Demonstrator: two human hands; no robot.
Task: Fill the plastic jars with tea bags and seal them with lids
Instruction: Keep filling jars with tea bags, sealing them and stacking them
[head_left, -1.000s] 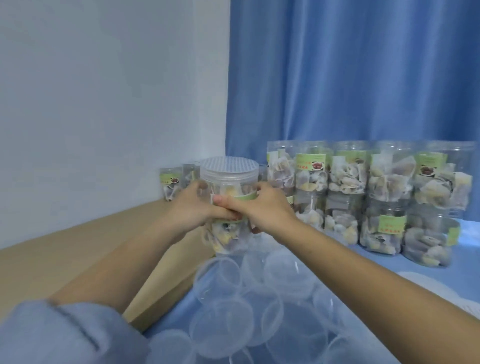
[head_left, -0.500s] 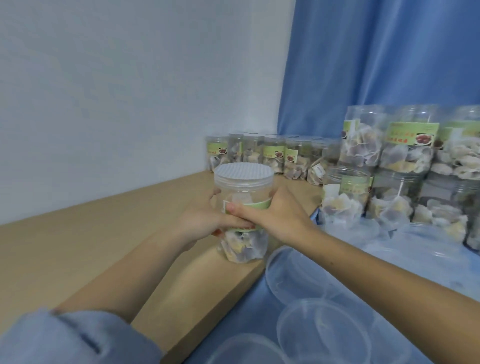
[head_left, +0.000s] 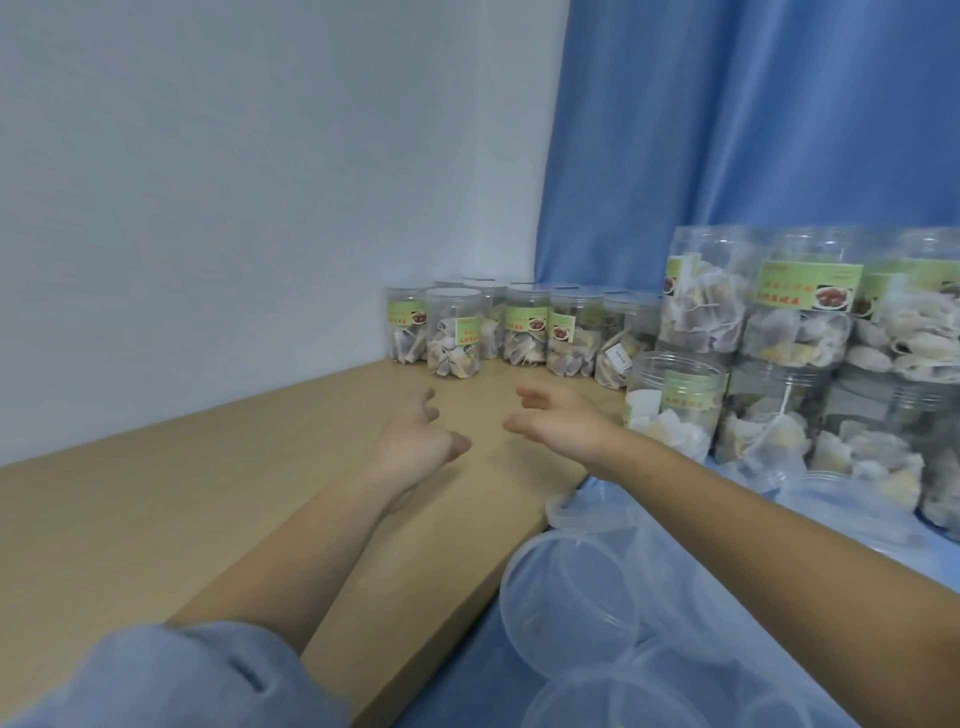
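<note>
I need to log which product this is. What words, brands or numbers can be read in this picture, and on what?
Green label on a stacked jar: red characters beside a food photo, too blurred to read.
Green labels on the row of jars by the wall: red print, too small to read.
Label on the lower jar: blurred, unreadable.
Nothing else bears text.

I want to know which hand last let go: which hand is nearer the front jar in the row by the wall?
Left. The left hand lies just below the front jar; the right hand is farther off to its right.
</note>
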